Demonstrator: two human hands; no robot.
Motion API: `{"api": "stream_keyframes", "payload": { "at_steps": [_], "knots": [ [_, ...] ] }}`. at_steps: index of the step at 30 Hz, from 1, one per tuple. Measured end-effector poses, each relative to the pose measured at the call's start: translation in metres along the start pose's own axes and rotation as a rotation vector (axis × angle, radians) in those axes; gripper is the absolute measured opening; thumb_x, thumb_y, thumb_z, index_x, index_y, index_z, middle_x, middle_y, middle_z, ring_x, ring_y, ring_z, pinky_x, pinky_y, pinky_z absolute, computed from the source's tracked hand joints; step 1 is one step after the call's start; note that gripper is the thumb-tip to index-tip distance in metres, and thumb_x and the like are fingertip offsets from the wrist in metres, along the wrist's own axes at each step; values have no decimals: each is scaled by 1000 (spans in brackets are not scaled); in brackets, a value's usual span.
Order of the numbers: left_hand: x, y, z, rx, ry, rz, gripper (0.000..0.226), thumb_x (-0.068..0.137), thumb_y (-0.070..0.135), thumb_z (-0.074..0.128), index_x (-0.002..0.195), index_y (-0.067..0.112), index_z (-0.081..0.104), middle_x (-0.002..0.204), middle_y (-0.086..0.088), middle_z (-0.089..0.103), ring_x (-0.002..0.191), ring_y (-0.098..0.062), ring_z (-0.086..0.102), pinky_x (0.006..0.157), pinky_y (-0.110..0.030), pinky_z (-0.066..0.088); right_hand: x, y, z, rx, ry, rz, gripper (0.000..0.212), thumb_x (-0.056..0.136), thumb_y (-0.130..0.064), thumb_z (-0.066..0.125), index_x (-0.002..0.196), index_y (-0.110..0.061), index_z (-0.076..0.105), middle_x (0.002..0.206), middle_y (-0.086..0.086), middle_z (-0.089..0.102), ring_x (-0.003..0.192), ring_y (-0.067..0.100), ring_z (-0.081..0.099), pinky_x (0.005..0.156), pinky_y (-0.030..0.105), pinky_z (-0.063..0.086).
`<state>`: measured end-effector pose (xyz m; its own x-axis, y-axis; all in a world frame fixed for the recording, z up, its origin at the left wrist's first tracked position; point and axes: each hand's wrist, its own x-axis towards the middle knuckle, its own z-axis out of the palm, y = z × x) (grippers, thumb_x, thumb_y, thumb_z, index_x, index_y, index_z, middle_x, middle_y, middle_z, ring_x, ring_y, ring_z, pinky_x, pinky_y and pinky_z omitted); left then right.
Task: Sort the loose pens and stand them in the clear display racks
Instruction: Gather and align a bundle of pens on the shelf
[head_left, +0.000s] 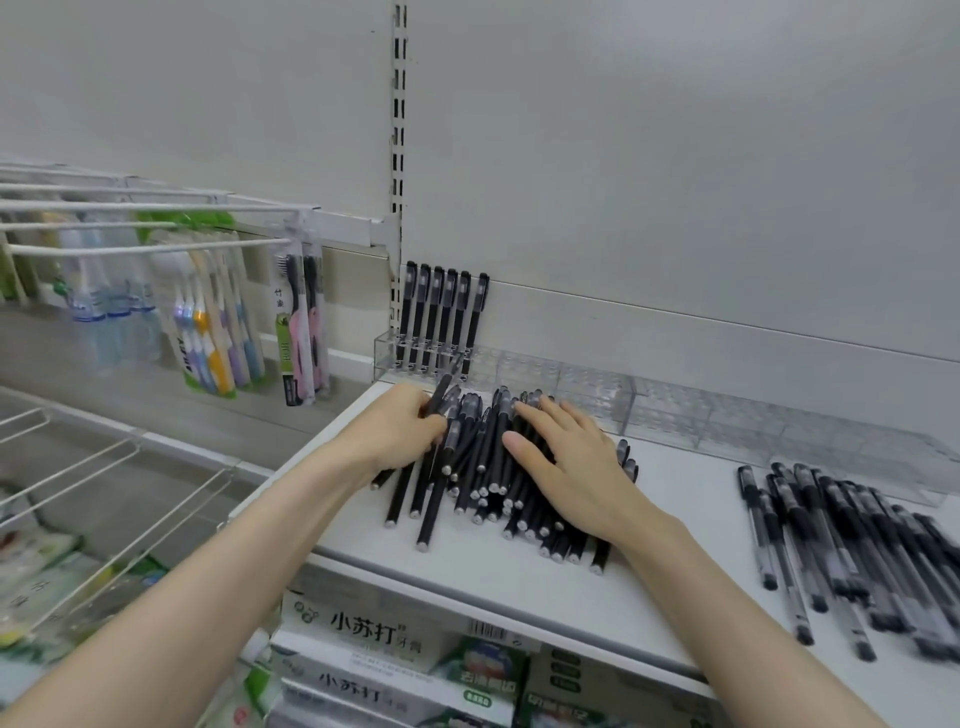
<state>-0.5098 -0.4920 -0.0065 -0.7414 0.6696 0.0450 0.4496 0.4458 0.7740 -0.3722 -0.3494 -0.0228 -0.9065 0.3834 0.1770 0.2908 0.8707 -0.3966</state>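
— What sort of place is it?
— A shop aisle. A white shelf (519, 587) juts out from a plain pale back panel (675, 156). A slotted metal upright (398, 130) runs up the panel at the shelf's left end.

— Where are the pens?
— A loose pile of black pens (483, 483) lies on the left part of the shelf, most of them pointing toward the panel. A second pile (841, 551), with partly clear barrels, lies well apart on the right.

— And the racks?
— The clear display racks (675, 415) stand in a row along the back of the shelf, against the panel. Six capped pens (441, 312) stand upright at the row's left end.

— The hands?
— The left hand (400, 426) is at the pile's left edge, its grip closed round a tilted pen (441, 389) whose upper end is near the front of the racks. I cannot tell whether it holds more than one. The right hand (566, 452) lies flat on the pile, its grip wide, fingers straight and spread, holding nothing.

— What else is nearby?
— To the left, toothbrush packs (218, 322) hang from white wire hooks (145, 247). Lower left there is a white wire basket (104, 493). Under the shelf's front edge sit toothpaste boxes (374, 629), printed in green and white.
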Motion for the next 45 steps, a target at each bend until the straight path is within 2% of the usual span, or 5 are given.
{"api": "stream_keyframes", "payload": {
  "at_steps": [8,13,22,32,45],
  "knots": [
    [-21,3,-6,-596,-86,130,19,101,21,39,111,16,55,61,3,43,42,-7,24,36,-15,19,-1,-10,-14,217,196,-117,46,97,-43,44,140,-25,42,146,-8,41,137,12,32,115,38,23],
    [-13,8,-5,-710,-198,261,25,101,14,39,111,0,57,66,1,47,51,-8,33,43,-17,26,21,-38,-32,643,273,-159,30,89,-27,64,117,-20,57,100,-11,63,90,-7,59,79,8,44],
    [39,7,-18,-630,-207,352,23,99,19,44,106,12,65,81,0,65,74,-11,58,70,-20,50,72,-52,-42,883,505,-75,19,82,-13,72,94,-18,58,88,7,67,77,13,64,71,16,53],
    [102,-9,-12,-520,94,445,19,101,30,38,95,22,54,55,20,43,51,-1,37,54,-27,30,126,-36,-49,533,850,-116,29,86,-8,67,99,-32,57,79,-9,62,79,21,65,78,48,55],
    [100,-28,-5,-492,200,606,23,101,26,35,88,10,46,55,9,36,52,-10,32,50,-29,27,153,-31,-36,496,904,-170,24,86,-7,67,102,-21,57,81,-13,61,72,7,61,73,29,54]
  ]
}}
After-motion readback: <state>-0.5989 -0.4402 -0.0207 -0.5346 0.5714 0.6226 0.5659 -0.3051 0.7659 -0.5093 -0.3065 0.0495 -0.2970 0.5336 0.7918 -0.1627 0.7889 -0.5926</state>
